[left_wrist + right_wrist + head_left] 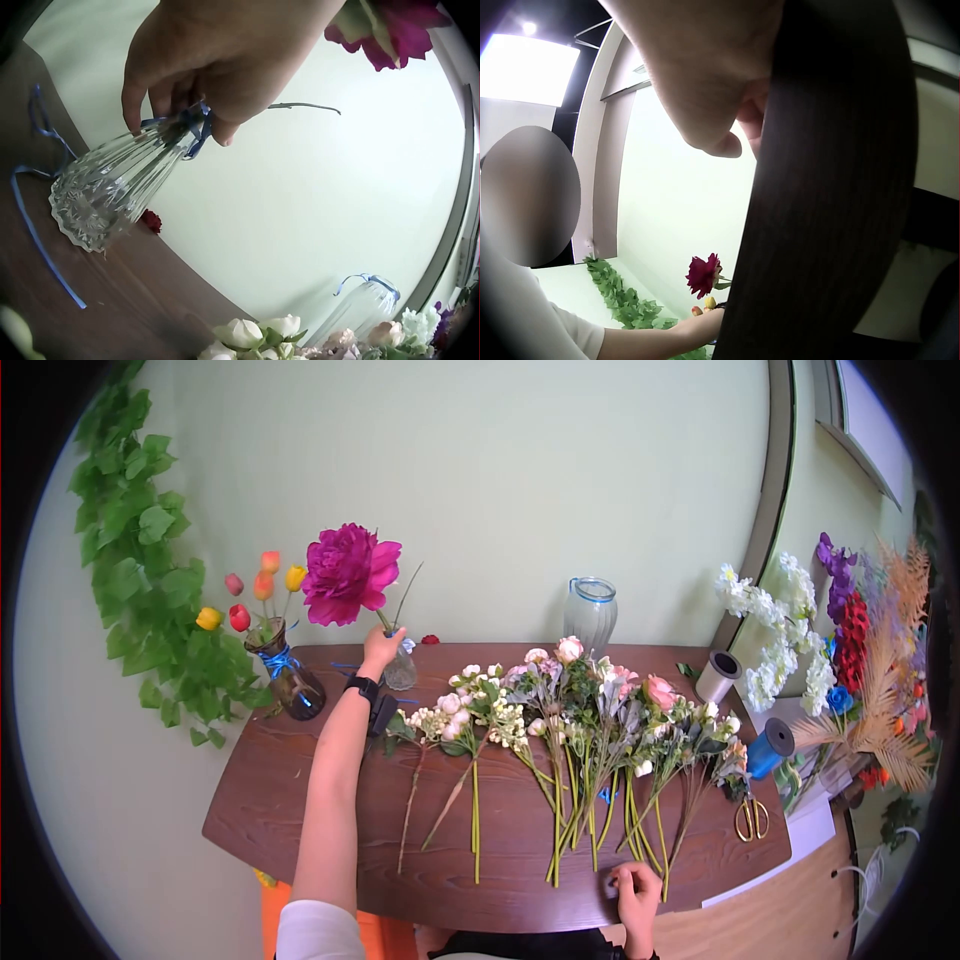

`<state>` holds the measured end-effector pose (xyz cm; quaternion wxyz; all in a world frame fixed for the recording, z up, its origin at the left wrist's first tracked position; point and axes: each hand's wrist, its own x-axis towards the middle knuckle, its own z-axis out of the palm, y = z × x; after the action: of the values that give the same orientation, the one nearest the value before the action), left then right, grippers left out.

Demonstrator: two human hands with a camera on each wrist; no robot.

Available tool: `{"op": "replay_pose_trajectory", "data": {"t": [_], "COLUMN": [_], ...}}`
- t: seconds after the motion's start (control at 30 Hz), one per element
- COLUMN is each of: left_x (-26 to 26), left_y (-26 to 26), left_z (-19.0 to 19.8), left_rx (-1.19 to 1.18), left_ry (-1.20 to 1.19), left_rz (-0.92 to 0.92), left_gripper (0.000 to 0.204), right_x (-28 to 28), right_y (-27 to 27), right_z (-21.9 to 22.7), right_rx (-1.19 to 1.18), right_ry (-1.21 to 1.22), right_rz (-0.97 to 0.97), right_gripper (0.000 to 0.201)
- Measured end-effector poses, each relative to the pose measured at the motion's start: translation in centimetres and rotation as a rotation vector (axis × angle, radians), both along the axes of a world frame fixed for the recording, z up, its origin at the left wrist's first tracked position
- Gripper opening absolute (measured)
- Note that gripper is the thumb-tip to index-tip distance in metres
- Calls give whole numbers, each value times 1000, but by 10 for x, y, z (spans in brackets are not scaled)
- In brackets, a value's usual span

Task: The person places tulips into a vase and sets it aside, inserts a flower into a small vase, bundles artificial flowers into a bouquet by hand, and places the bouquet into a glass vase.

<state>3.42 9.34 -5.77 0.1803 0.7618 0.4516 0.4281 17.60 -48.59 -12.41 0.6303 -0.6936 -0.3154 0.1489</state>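
The left hand (383,650), left of centre in the head view, grips the neck of a small ribbed clear-glass vase (120,180) with a blue ribbon (196,139) round it. A large magenta peony (345,575) rises above the grip, next to a thin bare stem (408,595). The right hand (637,895) rests at the near table edge, bottom right of centre, fingers loosely curled, with nothing visible in them.

Further out, a dark glass vase of tulips (298,685) stands at the left, a larger clear glass jar (593,615) at upper centre, and mixed cut flowers (610,705) lie across the brown wooden table (265,790); gold-handled scissors (752,820) lie at the right.

The step in hand seems to be positioning the vase; whether its base touches the wood is unclear. The next move probably calls for keeping it upright against the top-heavy bloom.
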Motion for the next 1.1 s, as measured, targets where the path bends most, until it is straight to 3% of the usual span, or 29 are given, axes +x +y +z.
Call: {"op": "replay_pose_trajectory", "data": {"t": [0.43, 0.6, 0.73, 0.83, 0.9, 0.97, 1.1], "left_x": [-15, -17, -23, -28, -33, -32, -28], "left_y": [-15, -17, -80, -122, -177, -208, -259], "left_z": [24, 28, 54, 56, 66, 56, 33], "left_rx": [-194, -228, -82, -60, -205, -239, -263], "left_ry": [195, 285, 365, 349, 321, 430, 615], "left_rz": [-34, -131, -60, -184, -540, -674, -648], "left_gripper": [39, 46, 48, 45, 44, 43, 51], "right_x": [1, 0, 0, 0, 0, 0, 1], "right_y": [1, 0, 0, 1, 1, 1, 0], "right_z": [-8, -1, 1, 1, 1, 0, -2], "right_rx": [44, 26, 3, 14, 23, 21, 33], "right_ry": [2, -6, 2, 2, -9, -21, -52], "right_rz": [-36, -13, 17, 19, 20, 20, 24], "right_gripper": [9, 12, 16, 16, 16, 17, 17]}}
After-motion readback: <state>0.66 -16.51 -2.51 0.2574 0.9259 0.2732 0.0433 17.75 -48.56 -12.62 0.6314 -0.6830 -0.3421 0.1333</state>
